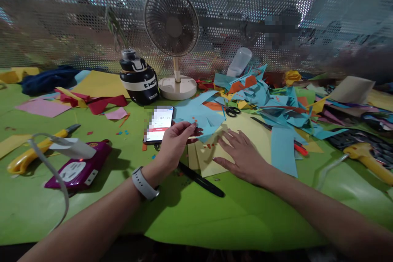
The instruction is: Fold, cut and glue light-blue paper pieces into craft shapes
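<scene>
My left hand, with a pale watch band on the wrist, is closed, thumb and fingers pinched together. Whatever lies between its fingertips is too small to make out. It is just right of a lit phone, over the edge of light blue paper. My right hand lies palm down with fingers spread on pale yellow paper. Small orange-red bits sit on that yellow paper between my hands. Black-handled scissors lie beyond my right hand, and a black strip lies nearer to me.
A fan and a black bottle stand at the back. Cut paper is heaped at the right, near a yellow glue gun. At left are a purple power strip with a cable and a yellow-handled tool.
</scene>
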A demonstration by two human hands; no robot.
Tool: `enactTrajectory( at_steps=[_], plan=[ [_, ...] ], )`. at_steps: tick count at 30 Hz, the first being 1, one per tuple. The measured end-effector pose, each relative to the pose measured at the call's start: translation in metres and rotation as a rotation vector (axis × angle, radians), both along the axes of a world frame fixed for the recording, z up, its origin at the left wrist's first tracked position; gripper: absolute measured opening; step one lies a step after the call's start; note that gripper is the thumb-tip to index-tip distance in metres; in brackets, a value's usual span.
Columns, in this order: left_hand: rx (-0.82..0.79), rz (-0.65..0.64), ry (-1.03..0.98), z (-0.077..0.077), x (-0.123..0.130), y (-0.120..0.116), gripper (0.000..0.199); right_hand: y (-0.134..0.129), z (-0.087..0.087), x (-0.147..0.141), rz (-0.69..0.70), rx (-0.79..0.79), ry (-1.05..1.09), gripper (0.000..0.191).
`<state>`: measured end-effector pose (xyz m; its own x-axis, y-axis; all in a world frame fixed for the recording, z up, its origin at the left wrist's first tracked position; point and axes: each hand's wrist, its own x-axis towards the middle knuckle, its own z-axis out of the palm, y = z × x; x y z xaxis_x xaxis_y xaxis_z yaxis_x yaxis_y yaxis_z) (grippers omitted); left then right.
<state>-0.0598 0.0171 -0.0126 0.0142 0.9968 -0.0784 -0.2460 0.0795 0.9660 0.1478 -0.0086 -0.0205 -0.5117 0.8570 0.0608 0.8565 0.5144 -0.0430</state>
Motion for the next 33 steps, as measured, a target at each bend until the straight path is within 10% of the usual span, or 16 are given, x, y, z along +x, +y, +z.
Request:
enactTrajectory(
  at_steps=[7, 18, 33],
  plan=[
    [0.003, -0.002, -0.001, 0.0, 0.001, -0.001, 0.024, 0.001, 0.002, 0.003, 0.017, -0.091, 0.116, 0.078],
    [-0.042, 0.008, -0.006, 0.002, 0.002, -0.002, 0.017, 0.01, 0.015, 0.019, -0.168, -0.53, 1.124, 0.048],
    [-0.144, -0.207, -0.12, -0.001, 0.013, -0.019, 0.018, -0.016, 0.031, -0.001, -0.122, -0.316, 0.797, 0.055]
  ],
)
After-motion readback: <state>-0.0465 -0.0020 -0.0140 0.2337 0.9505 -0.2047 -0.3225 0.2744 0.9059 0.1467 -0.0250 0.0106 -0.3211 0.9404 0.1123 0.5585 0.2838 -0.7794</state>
